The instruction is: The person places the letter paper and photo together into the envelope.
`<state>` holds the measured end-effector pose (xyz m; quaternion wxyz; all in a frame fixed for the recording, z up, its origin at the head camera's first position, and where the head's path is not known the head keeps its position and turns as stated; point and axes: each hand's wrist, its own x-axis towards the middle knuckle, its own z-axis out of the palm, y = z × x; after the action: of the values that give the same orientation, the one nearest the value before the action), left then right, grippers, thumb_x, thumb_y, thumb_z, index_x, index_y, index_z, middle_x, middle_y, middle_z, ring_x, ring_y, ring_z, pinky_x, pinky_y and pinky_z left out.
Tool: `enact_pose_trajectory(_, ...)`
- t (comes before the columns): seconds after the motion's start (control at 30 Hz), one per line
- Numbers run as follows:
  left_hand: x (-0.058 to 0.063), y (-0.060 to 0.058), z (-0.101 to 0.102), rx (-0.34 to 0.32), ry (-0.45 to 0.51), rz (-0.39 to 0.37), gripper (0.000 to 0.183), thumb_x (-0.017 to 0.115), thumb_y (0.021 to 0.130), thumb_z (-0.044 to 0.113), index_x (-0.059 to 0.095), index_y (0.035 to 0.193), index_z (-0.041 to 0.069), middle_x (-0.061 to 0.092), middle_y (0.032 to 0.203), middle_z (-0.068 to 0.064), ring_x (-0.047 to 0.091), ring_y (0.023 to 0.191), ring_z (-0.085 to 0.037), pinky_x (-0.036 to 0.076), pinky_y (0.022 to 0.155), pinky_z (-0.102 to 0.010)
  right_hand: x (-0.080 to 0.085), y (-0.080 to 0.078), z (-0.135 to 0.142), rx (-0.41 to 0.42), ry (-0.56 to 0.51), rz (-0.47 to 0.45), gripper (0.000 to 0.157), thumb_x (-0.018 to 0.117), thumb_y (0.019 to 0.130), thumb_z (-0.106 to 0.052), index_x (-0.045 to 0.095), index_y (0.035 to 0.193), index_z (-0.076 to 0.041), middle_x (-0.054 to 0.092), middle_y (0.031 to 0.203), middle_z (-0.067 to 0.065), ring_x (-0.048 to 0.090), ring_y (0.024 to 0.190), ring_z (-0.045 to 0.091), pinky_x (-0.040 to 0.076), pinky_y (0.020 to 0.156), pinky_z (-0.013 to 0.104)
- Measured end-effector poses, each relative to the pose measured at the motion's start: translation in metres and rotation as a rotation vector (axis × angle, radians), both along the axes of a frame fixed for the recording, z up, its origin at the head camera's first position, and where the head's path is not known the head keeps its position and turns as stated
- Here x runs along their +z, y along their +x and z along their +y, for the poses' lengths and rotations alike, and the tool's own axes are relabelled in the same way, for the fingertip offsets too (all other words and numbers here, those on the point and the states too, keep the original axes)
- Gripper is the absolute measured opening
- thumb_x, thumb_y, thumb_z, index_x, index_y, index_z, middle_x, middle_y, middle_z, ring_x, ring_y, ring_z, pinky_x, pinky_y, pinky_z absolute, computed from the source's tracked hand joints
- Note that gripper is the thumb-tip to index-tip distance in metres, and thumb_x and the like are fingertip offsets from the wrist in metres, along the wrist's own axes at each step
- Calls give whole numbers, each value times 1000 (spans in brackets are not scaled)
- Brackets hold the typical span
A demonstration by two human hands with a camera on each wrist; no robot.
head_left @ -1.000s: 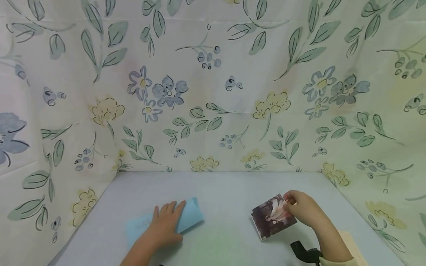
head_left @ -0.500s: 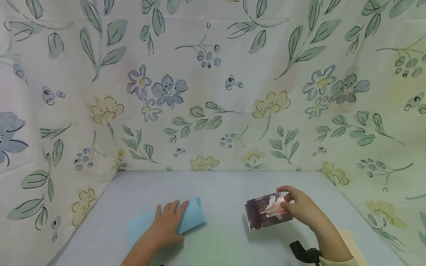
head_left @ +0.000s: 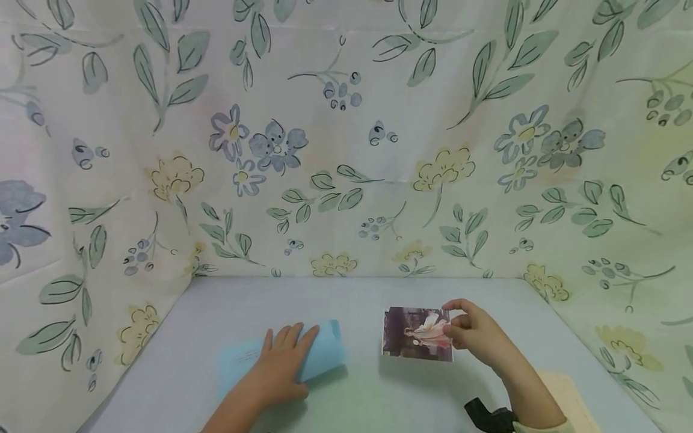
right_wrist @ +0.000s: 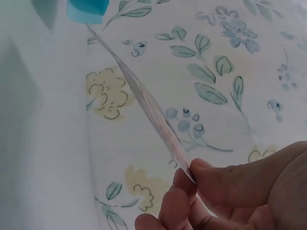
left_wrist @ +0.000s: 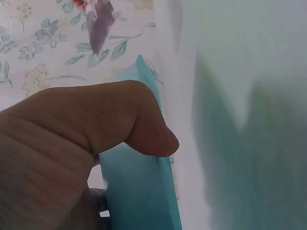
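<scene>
My left hand (head_left: pixel 277 374) grips a light blue envelope (head_left: pixel 326 352) on the left of the table, fingers spread over its upper face. In the left wrist view the thumb (left_wrist: pixel 148 129) bends over the near side of the envelope (left_wrist: pixel 136 187), with a finger partly showing behind. My right hand (head_left: pixel 477 337) pinches a photo (head_left: pixel 412 334) of a figure in pale pink by its right edge, held above the table and apart from the envelope. Seen nearly edge-on, the photo (right_wrist: pixel 148 105) stands between thumb and fingers in the right wrist view.
Beneath both hands is a pale table (head_left: pixel 363 300). A cream sheet (head_left: pixel 565 394) lies partly behind the right forearm. A black device (head_left: pixel 489 416) sits at the right wrist. Floral cloth (head_left: pixel 346 144) walls the back and sides.
The photo has moved left and turned level, nearer the envelope, as my right hand shifts left. My left hand and the envelope have slid slightly right.
</scene>
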<state>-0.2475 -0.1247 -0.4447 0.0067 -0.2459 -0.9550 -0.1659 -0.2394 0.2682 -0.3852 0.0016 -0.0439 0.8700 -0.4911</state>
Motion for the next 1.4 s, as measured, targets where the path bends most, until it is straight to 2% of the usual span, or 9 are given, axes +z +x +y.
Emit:
enact_pose_trajectory(0.23, 3, 4, 8, -53, -20, -3, 103, 85, 69, 20, 35, 158, 11, 33, 159, -26, 28, 145, -51, 12, 111, -78, -5, -1, -5, 11, -55, -30, 42, 65, 96, 1, 49, 134, 8, 65, 83, 11, 65, 71, 25, 59, 66, 36)
enact_pose_trajectory(0.4, 2, 4, 12, -78, -30, -40, 104, 86, 68, 20, 34, 159, 13, 31, 160, -25, 27, 146, -50, 11, 112, -77, -12, -4, -9, 54, -87, -43, 42, 65, 95, 2, 48, 133, 9, 65, 84, 11, 67, 71, 26, 61, 67, 40)
enact_pose_trajectory(0.57, 0, 6, 15, -103, -42, -43, 103, 83, 69, 19, 34, 159, 15, 31, 161, -23, 28, 146, -48, 11, 113, -76, -18, -6, -14, 88, -102, -58, 41, 65, 95, 2, 50, 132, 8, 64, 84, 11, 67, 70, 26, 61, 68, 42)
enact_pose_trajectory(0.83, -2, 7, 18, -121, -60, -51, 103, 84, 68, 20, 34, 159, 17, 31, 161, -21, 29, 146, -46, 12, 113, -75, -24, -6, -23, 167, -135, -85, 39, 67, 94, 1, 51, 129, 8, 64, 81, 11, 68, 70, 26, 61, 69, 45)
enact_pose_trajectory(1.4, -1, 12, 22, -146, -58, -56, 107, 84, 67, 23, 32, 160, 18, 33, 161, -20, 30, 146, -43, 15, 113, -74, -30, -6, -29, 198, -122, -101, 37, 68, 93, 0, 54, 127, 6, 64, 80, 10, 66, 68, 25, 61, 69, 49)
